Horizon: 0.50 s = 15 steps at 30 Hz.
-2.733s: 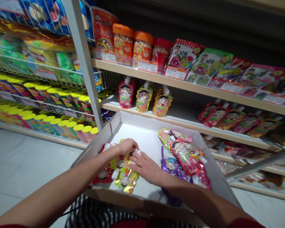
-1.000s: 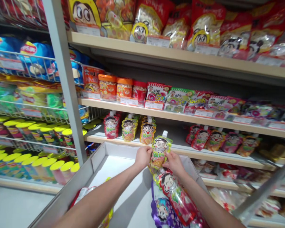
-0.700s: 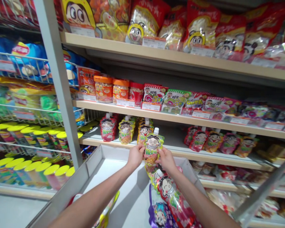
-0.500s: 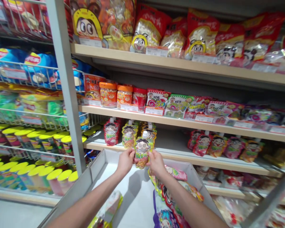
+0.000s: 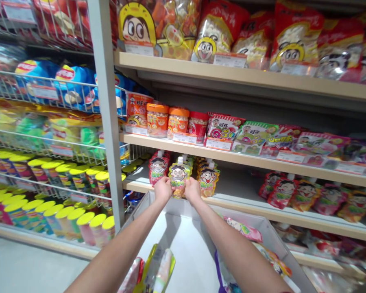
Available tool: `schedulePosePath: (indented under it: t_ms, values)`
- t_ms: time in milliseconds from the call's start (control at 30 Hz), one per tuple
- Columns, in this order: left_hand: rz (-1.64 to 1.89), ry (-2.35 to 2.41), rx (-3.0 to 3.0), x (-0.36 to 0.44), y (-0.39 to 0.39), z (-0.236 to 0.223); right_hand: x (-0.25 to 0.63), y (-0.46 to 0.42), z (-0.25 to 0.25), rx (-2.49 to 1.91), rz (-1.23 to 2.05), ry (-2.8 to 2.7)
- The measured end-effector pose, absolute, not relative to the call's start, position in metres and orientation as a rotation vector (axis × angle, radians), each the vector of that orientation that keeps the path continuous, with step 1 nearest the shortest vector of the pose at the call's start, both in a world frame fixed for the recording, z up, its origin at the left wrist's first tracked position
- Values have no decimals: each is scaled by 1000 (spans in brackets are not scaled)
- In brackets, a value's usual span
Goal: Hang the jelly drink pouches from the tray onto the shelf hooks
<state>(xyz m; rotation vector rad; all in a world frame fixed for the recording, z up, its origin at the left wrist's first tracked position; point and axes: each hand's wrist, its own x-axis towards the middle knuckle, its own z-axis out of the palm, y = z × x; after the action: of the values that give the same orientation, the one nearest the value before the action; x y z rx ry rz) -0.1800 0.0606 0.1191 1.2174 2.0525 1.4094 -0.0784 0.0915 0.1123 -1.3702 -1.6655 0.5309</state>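
Note:
Both my hands hold one yellow-green spouted pouch (image 5: 178,176) with a cartoon face, upright, at the front edge of a wooden shelf (image 5: 250,206). My left hand (image 5: 163,189) pinches its lower left side and my right hand (image 5: 192,189) its lower right side. The pouch stands in front of a row of like yellow pouches, between a red pouch (image 5: 157,166) on the left and an orange pouch (image 5: 208,178) on the right. Below my arms is a white cardboard box (image 5: 189,240) with several more pouches (image 5: 154,272) lying in it.
A grey metal upright (image 5: 107,118) divides the shelving. Left of it, wire racks hold yellow-lidded tubes (image 5: 56,179) and blue bags. Jars (image 5: 157,119) and flat packets sit on the shelf above; more red pouches (image 5: 285,192) lie further right.
My hands picked a yellow pouch out of the box, lifted it and carried it up and left to the shelf's front row. The view rose from the box to the shelves.

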Motion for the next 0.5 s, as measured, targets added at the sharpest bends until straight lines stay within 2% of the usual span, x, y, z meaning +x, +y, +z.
schedulePosePath:
  t_ms: [500]
  values:
    - [1200,2344,1367,-183,103,121,-84,111,125,-1631,501,-1649]
